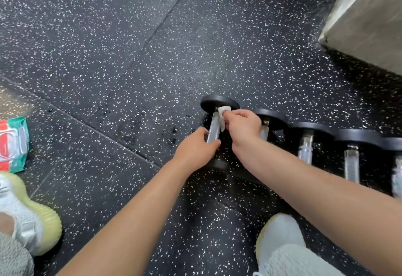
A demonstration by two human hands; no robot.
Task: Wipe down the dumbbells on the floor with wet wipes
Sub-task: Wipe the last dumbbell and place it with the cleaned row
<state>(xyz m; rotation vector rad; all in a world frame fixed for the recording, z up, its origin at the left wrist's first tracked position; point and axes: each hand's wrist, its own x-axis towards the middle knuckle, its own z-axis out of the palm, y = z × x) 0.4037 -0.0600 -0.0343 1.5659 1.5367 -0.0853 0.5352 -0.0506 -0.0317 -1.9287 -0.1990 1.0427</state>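
On floor: five dumbbells | left hand grips first handle | right hand pinches one wipe

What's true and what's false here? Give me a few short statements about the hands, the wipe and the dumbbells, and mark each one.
1. The right hand pinches a white wipe against the leftmost dumbbell, near its far head. True.
2. The left hand hangs free, holding nothing. False: it grips that dumbbell's metal handle.
3. The pack of wet wipes lies on the floor at the far left. True.
4. Only one dumbbell is in view. False: other dumbbells lie in a row to its right.
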